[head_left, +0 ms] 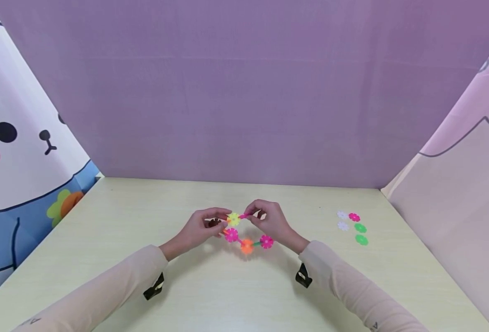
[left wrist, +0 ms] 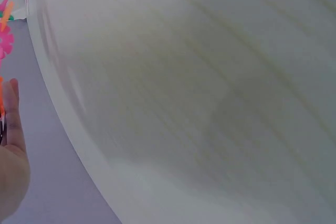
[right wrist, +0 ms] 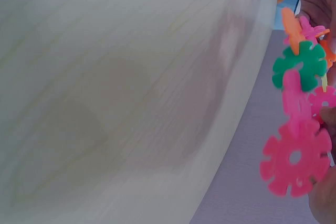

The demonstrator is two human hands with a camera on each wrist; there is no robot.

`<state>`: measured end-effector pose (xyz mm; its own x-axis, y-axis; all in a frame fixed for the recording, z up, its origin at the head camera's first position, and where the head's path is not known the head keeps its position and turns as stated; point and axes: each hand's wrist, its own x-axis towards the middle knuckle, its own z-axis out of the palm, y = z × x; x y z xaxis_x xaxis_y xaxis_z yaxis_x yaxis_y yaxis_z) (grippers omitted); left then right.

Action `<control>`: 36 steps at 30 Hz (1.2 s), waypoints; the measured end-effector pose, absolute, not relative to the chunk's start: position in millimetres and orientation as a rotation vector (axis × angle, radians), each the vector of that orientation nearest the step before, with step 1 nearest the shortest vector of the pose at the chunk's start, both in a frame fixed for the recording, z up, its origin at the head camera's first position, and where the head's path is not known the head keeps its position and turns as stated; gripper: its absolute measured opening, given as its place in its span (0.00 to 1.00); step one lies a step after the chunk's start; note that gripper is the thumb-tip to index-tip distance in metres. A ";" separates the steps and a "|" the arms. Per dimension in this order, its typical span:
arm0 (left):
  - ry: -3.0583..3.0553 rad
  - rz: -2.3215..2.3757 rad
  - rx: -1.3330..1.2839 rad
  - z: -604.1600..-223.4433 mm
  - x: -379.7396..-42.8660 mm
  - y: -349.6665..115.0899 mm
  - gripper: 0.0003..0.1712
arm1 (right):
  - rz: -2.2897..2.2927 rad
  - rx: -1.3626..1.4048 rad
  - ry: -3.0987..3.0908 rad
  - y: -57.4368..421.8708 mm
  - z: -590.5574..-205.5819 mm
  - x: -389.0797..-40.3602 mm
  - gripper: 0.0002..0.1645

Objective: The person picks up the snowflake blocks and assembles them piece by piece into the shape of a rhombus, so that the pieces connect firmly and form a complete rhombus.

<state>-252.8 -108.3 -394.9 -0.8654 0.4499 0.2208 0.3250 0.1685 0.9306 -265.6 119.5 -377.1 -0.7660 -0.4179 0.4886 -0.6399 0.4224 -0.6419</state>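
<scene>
A chain of notched, flower-shaped plastic discs is held up between both hands over the table. My left hand (head_left: pixel 200 229) pinches its left part, with a yellow disc (head_left: pixel 234 219) by the fingertips. On the other side, my right hand (head_left: pixel 272 222) pinches a pink piece beside that yellow disc between thumb and finger. The rest of the chain curves below: a pink disc (head_left: pixel 231 235), an orange disc (head_left: pixel 247 246), and another pink disc (head_left: pixel 266 241). In the right wrist view, a large pink disc (right wrist: pixel 296 157) and a green disc (right wrist: pixel 300 67) show the interlocked slots.
Loose discs lie on the table (head_left: pixel 228 295) at the right: white (head_left: pixel 342 226), pink (head_left: pixel 354 217) and green (head_left: pixel 361 240). A purple cloth (head_left: pixel 244 101) stands behind the table, with printed cloths at both sides. Black straps hang under both sleeves.
</scene>
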 end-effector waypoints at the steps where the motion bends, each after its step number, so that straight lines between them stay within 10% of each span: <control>1: 2.322 1.799 0.771 -394.2 -252.1 -107.8 0.20 | 1.266 0.928 -2.420 119.3 -377.1 -265.9 0.06; 36: 2.331 1.741 0.744 -369.0 -234.7 -102.5 0.19 | 1.122 1.107 -2.372 117.5 -376.5 -263.3 0.08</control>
